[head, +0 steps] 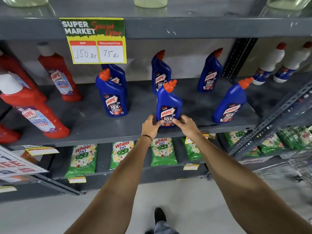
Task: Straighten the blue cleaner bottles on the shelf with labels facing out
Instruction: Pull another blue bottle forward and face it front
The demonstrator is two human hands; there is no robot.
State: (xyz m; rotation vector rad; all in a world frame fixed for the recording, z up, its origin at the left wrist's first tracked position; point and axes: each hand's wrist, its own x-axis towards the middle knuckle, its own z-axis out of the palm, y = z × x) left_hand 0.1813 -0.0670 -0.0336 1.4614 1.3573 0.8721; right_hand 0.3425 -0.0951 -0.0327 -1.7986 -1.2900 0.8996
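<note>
Several blue cleaner bottles with orange caps stand on the grey shelf (94,130). The front middle bottle (168,102) is upright near the shelf's front edge, its label facing me. My left hand (151,124) grips its base from the left and my right hand (184,124) grips it from the right. Another blue bottle (111,97) stands front left with one (118,73) right behind it. Further bottles stand at back middle (160,71), back right (210,73) and front right (230,103). All visible labels face out.
Red bathroom cleaner bottles (35,108) fill the shelf's left side and white bottles (270,65) the far right. A yellow price sign (96,41) hangs from the shelf above. Green detergent packs (82,159) line the lower shelf. A slanted metal brace (270,115) crosses at right.
</note>
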